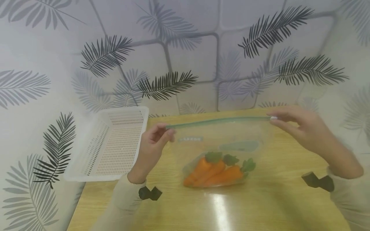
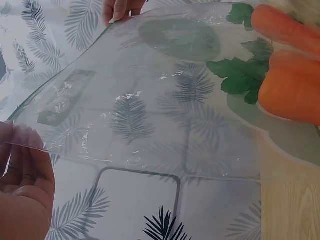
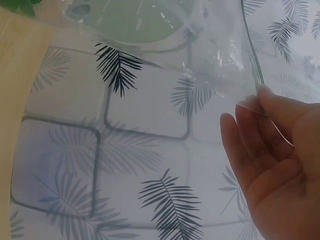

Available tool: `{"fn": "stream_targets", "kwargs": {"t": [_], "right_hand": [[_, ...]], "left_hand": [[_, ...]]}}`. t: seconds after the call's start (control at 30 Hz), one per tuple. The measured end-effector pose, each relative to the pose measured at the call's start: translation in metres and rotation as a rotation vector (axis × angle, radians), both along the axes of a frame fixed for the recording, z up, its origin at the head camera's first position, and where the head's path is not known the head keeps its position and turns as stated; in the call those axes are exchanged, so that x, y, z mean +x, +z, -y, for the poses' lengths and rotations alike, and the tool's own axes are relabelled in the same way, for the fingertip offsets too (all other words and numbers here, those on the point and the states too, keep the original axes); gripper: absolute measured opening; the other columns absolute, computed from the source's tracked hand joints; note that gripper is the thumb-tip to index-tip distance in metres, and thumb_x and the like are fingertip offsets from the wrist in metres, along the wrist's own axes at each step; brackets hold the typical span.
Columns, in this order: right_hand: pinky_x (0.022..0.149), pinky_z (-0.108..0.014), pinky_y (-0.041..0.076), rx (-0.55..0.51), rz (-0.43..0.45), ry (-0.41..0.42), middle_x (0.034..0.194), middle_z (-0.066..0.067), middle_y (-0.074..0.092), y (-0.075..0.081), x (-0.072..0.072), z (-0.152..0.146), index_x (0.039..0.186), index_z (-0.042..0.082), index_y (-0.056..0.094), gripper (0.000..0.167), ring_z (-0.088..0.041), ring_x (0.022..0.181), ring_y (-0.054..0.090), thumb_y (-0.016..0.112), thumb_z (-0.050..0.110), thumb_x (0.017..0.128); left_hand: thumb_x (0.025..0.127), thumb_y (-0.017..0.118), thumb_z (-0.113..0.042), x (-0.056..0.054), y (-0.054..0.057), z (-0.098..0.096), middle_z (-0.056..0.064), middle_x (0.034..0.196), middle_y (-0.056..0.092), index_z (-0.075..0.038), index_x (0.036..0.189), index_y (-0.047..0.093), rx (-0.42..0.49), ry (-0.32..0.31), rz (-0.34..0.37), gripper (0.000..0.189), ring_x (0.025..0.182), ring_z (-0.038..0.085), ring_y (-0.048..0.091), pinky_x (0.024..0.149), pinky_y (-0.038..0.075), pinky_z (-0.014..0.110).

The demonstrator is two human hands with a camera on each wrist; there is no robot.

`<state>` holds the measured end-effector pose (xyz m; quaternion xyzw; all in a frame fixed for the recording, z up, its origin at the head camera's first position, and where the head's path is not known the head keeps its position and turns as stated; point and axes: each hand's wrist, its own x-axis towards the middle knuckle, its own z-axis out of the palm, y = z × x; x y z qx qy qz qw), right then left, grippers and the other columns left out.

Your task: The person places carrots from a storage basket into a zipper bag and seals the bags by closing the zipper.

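A clear zip bag (image 1: 196, 147) with a green seal strip hangs stretched between both hands over the table. Several orange carrots (image 1: 215, 175) with green tops lie in its lower part. My left hand (image 1: 156, 139) pinches the bag's top left corner between thumb and fingers. At the top right corner, my right hand (image 1: 297, 123) pinches the end of the strip, where a small white slider (image 1: 273, 118) shows by the fingertips. The strip runs in a nearly straight line from hand to hand. Green printed shapes (image 2: 180, 39) show on the bag in the left wrist view.
A white perforated plastic basket (image 1: 118, 144) stands on the left, beside my left forearm. The wooden table (image 1: 260, 205) carries a bright light reflection near its front. Behind its far edge is a pale covering (image 1: 196, 57) with a leaf pattern.
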<state>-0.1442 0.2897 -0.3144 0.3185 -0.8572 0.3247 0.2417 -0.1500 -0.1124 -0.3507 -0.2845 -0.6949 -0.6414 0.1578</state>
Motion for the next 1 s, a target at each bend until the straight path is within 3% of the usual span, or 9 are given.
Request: {"fn": "stream_targets", "kwargs": {"t": [0.07,0.2,0.33,0.47,0.57,0.7,0.8,1.0], "right_hand": [[0.08,-0.008,0.043,-0.007,0.007,0.001,0.106,0.013,0.062,0.001,-0.001,0.001,0.108,0.004,0.066,0.033,0.007,0.093,0.056,0.066,-0.011,0.078],[0.078,-0.009,0.045,-0.029,-0.005,0.025,0.102,0.002,0.065,0.005,-0.006,0.005,0.105,0.001,0.065,0.032,0.006,0.091,0.057,0.065,-0.014,0.077],[0.075,-0.01,0.047,-0.033,-0.011,0.018,0.096,-0.004,0.066,0.013,-0.013,0.01,0.104,0.0,0.065,0.032,0.006,0.087,0.058,0.065,-0.015,0.077],[0.073,-0.011,0.048,-0.042,-0.002,0.031,0.097,-0.006,0.065,0.019,-0.023,0.015,0.106,0.001,0.065,0.031,-0.002,0.078,0.061,0.065,-0.014,0.078],[0.071,-0.012,0.049,-0.057,0.019,0.04,0.098,-0.007,0.064,0.023,-0.033,0.019,0.107,0.002,0.065,0.03,-0.007,0.074,0.061,0.063,-0.013,0.08],[0.067,-0.011,0.049,-0.04,0.064,-0.008,0.099,-0.003,0.064,0.031,-0.045,0.025,0.108,0.003,0.065,0.024,-0.005,0.072,0.061,0.062,-0.004,0.085],[0.067,-0.01,0.048,-0.001,0.068,-0.042,0.101,-0.003,0.065,0.038,-0.057,0.032,0.108,0.004,0.065,0.02,-0.003,0.072,0.06,0.062,0.004,0.088],[0.067,-0.01,0.048,0.062,0.051,-0.071,0.095,-0.004,0.066,0.05,-0.087,0.044,0.107,0.003,0.065,0.02,-0.002,0.072,0.058,0.063,0.009,0.088]], "left_hand": [[0.089,0.057,0.003,-0.003,0.002,0.002,0.004,0.075,0.062,0.004,0.098,0.06,-0.022,0.016,0.001,0.009,0.07,0.015,0.058,0.062,0.047,0.023],[0.09,0.058,-0.002,-0.009,0.01,0.006,0.005,0.073,0.061,0.001,0.099,0.061,-0.068,0.033,0.015,0.01,0.07,0.016,0.057,0.06,0.044,0.023],[0.091,0.057,-0.002,-0.01,0.029,0.007,0.009,0.076,0.06,0.002,0.101,0.059,-0.108,0.02,0.063,0.011,0.072,0.018,0.057,0.066,0.046,0.025],[0.092,0.056,-0.007,-0.015,0.047,0.007,0.016,0.079,0.06,0.004,0.101,0.058,-0.176,0.035,0.117,0.013,0.076,0.021,0.058,0.074,0.05,0.029],[0.093,0.057,-0.015,-0.031,0.049,0.012,0.017,0.082,0.06,0.001,0.101,0.059,-0.222,0.055,0.148,0.018,0.078,0.023,0.058,0.077,0.05,0.031],[0.092,0.058,-0.028,-0.063,0.043,0.022,0.012,0.09,0.062,-0.006,0.102,0.059,-0.275,0.081,0.2,0.024,0.084,0.026,0.059,0.079,0.05,0.031],[0.092,0.058,-0.029,-0.083,0.044,0.026,0.01,0.093,0.063,-0.006,0.104,0.059,-0.305,0.091,0.225,0.026,0.086,0.025,0.06,0.08,0.051,0.032],[0.094,0.057,-0.017,-0.097,0.069,0.024,0.018,0.095,0.062,0.003,0.105,0.058,-0.324,0.107,0.222,0.023,0.086,0.026,0.059,0.079,0.051,0.032]]}}
